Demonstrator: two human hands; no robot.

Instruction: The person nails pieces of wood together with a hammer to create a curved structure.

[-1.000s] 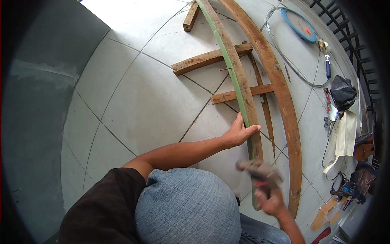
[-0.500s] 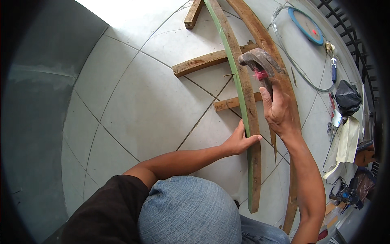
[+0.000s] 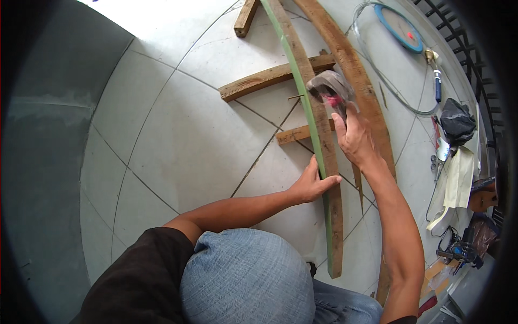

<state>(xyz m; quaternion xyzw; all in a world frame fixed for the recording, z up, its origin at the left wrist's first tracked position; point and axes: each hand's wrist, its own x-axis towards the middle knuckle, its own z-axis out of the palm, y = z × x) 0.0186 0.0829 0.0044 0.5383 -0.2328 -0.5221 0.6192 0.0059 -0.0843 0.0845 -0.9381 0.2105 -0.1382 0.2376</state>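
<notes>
My right hand (image 3: 356, 141) is wrapped round the handle of a claw hammer (image 3: 333, 86) with a pink tie below its head. The hammer head, slightly blurred, hangs over the right edge of a long wooden beam (image 3: 327, 156) with a green-painted left side. From that green side a nail (image 3: 294, 97) sticks out to the left, close to the hammer. Lower down, my left hand (image 3: 312, 183) grips the beam, thumb over the top and fingers along the green side. Two short wooden pieces, an upper one (image 3: 253, 85) and a lower one (image 3: 294, 134), lie crosswise under the beam.
Right of the beam runs a second long plank (image 3: 359, 70). A short block (image 3: 246, 21) lies at the top. Along the right are a blue-rimmed disc (image 3: 398, 27), coiled clear tubing (image 3: 360, 40), a blue-handled tool (image 3: 437, 86) and a black bag (image 3: 457, 121). A grey wall (image 3: 48, 135) stands left.
The whole view has shifted, moving the scene slightly left and up. My right hand still holds the hammer near the beam, its head now blurred. My left hand keeps its grip.
</notes>
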